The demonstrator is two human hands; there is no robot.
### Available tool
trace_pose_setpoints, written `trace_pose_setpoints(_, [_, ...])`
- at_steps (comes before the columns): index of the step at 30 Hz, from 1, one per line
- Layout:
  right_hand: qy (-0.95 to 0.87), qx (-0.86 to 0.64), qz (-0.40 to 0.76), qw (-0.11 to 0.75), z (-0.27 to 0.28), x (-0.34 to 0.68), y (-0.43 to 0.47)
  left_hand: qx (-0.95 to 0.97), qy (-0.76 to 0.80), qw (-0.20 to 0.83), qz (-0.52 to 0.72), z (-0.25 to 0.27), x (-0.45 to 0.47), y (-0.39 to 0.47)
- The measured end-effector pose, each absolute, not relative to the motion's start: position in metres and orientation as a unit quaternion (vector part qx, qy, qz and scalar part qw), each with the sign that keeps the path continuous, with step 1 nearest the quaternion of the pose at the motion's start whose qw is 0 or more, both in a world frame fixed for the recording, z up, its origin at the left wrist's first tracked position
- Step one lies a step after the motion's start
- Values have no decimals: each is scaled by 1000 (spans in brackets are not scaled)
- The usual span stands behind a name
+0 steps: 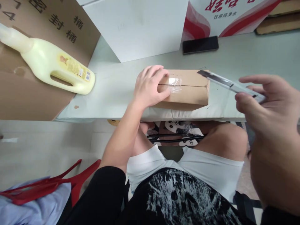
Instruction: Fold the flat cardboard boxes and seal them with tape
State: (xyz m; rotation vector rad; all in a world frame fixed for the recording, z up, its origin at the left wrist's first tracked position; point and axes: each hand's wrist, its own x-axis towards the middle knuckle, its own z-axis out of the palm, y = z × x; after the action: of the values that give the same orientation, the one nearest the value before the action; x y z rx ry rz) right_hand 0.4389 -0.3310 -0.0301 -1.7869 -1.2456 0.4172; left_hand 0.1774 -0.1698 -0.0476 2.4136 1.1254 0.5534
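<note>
A small brown cardboard box (189,95) rests near the front edge of the table, a seam running along its top. Clear tape (175,85) crosses that seam near the middle. My left hand (150,86) grips the box's left end, fingers over the far side and thumb on top. In my right hand (264,97) is a utility knife (226,82), held between thumb and fingers. Its blade is out and points left, over the box's right end; I cannot tell whether the tip touches the cardboard.
Behind the box stand a white box (145,28) and a red-and-white carton (222,18), with a black phone (200,45) in front. At left, a yellow bottle (56,65) is beside a large cardboard carton (28,93). A red chair (77,178) is lower left.
</note>
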Motion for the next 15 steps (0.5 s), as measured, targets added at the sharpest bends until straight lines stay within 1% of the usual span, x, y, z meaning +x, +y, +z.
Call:
trace_pose_setpoints(3, [-604, -690, 113, 382, -20, 434, -314, 882, 408, 170, 166, -49, 180, -170])
trace_pose_setpoints(8, [-752, -577, 9, 319, -15, 429, -290, 894, 412, 132, 121, -50, 180, -171])
trace_pose_setpoints(12, [-809, -511, -12, 291, -17, 430, -281, 898, 406, 125, 119, -49, 180, -172])
trace_pose_setpoints(15, [-818, -499, -17, 287, -19, 430, -278, 899, 401, 127, 119, -47, 180, -173])
